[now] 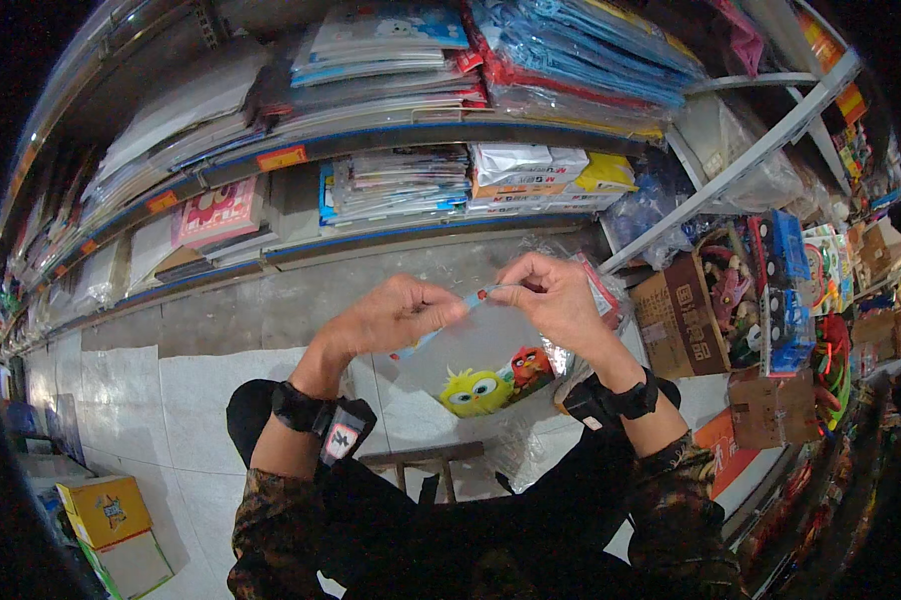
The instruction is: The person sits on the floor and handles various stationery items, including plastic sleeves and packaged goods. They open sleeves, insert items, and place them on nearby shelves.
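A translucent plastic pouch (474,352) hangs in front of me, printed with a yellow and a red cartoon bird low on its face. Along its upper edge runs a light-blue strip with small red pieces at it. My left hand (390,319) grips this strip between thumb and fingers. At the strip's other end, my right hand (559,296) pinches the edge beside a red piece (482,295). Both hands are close together, and the fingers cover part of the strip.
Shelves ahead hold stacked folders (390,184), paper packs (529,169) and bagged blue items (578,56). To the right stand an open cardboard box (675,322) with toys and a blue toy package (788,292). Clear plastic wrap (518,454) lies by a wooden stool (439,461); a yellow box (107,514) is at left.
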`<state>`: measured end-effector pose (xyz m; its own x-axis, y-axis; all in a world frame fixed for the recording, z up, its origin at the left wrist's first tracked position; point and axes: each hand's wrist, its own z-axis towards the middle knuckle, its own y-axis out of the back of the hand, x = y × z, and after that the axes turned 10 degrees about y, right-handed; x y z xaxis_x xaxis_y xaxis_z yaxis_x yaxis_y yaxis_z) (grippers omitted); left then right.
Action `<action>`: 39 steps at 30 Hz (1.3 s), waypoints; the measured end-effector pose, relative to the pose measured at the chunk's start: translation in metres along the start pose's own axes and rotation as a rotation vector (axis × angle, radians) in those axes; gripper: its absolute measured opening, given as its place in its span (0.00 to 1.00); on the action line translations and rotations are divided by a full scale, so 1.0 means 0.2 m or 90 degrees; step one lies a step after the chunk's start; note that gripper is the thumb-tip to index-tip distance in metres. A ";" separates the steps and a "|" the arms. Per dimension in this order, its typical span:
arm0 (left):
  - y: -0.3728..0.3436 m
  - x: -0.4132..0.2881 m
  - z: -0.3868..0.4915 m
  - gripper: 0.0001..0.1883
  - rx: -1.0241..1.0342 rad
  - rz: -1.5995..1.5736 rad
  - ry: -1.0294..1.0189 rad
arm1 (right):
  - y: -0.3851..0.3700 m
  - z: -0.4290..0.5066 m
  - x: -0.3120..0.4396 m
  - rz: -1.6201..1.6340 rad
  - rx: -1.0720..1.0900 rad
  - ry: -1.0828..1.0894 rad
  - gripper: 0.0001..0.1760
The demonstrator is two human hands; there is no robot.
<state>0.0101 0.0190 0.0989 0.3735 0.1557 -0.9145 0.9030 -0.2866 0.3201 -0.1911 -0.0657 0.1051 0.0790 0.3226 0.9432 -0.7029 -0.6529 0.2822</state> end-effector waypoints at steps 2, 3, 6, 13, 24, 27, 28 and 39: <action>-0.02 0.01 0.01 0.14 -0.049 0.138 -0.105 | 0.00 0.00 -0.02 0.005 -0.023 0.010 0.06; -0.02 0.02 0.02 0.14 -0.087 0.170 -0.091 | 0.00 0.01 -0.04 0.003 -0.042 0.015 0.07; -0.04 0.04 0.08 0.12 -0.163 0.220 -0.089 | 0.00 0.03 -0.09 0.022 -0.097 0.042 0.09; -0.02 0.13 0.21 0.08 -0.133 0.170 -0.064 | 0.02 0.07 -0.24 0.086 -0.182 0.040 0.12; 0.07 0.18 0.36 0.09 -0.257 -0.003 0.058 | 0.23 0.14 -0.41 0.210 -0.315 -0.017 0.13; 0.04 0.16 0.41 0.10 -0.325 -0.225 0.072 | 0.25 0.13 -0.42 0.270 -0.333 -0.026 0.14; 0.04 0.15 0.43 0.11 -0.336 -0.259 0.059 | 0.26 0.13 -0.43 0.276 -0.334 -0.031 0.13; -0.04 0.25 0.52 0.08 -0.393 -0.002 -0.026 | 0.27 0.11 -0.48 -0.090 0.018 -0.064 0.12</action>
<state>-0.0012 -0.0691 0.0247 0.3731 0.1162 -0.9205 0.8646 0.3162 0.3904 -0.2218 -0.1473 0.0334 0.2467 0.3439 0.9061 -0.6592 -0.6258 0.4169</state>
